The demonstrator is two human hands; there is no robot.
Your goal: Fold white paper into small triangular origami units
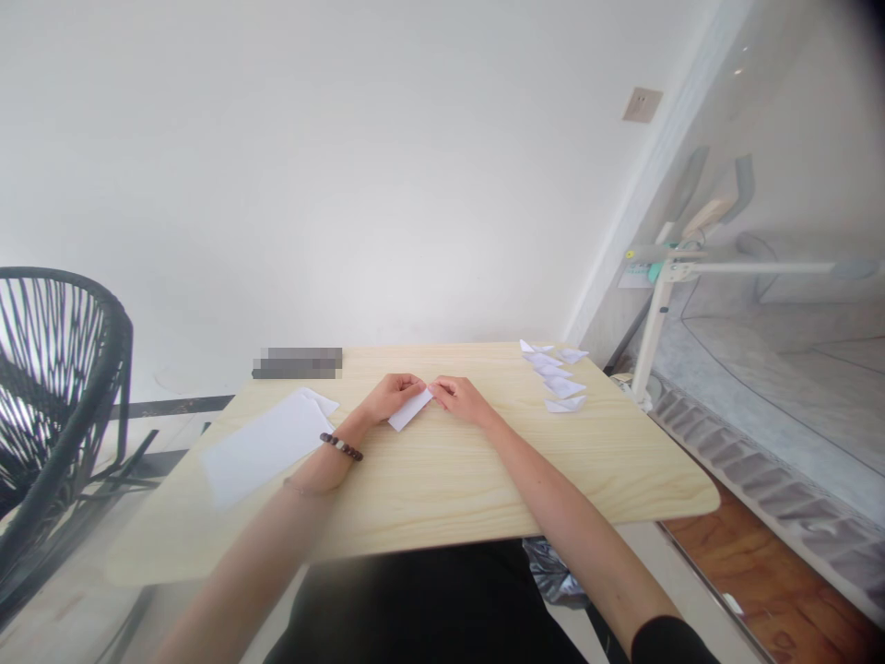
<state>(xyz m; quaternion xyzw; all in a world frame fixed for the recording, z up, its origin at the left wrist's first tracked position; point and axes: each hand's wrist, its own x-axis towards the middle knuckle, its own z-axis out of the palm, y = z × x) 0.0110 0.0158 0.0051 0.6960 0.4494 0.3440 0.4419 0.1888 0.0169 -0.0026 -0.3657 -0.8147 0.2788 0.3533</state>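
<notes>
Both hands meet over the middle of the tabletop (442, 480), fingers curled down onto a small folded paper (409, 409). His left hand (393, 395) pinches the paper's upper edge between thumb and fingertips, nearly closed on it, with a dark bead bracelet (341, 447) round the wrist. His right hand (460, 397) presses its fingertips on the paper's right corner, likewise almost closed; how firmly it grips I cannot tell. The paper lies flat on the wood, tilted, its long side running from lower left to upper right, roughly at the centre of the far half of the tabletop.

To the left of the left forearm lies a stack of white sheets (266, 444), flat, near the tabletop's left edge and apart from the hands. At the far right corner sits a loose cluster of folded pieces (559, 375), small white shapes lying close together, well apart from the hands. A blurred dark strip (297, 362) rests along the far edge. No box, tray or other holder keeps any of these; all lie straight on the wood. A black wire chair (55, 387) stands off to the left.
</notes>
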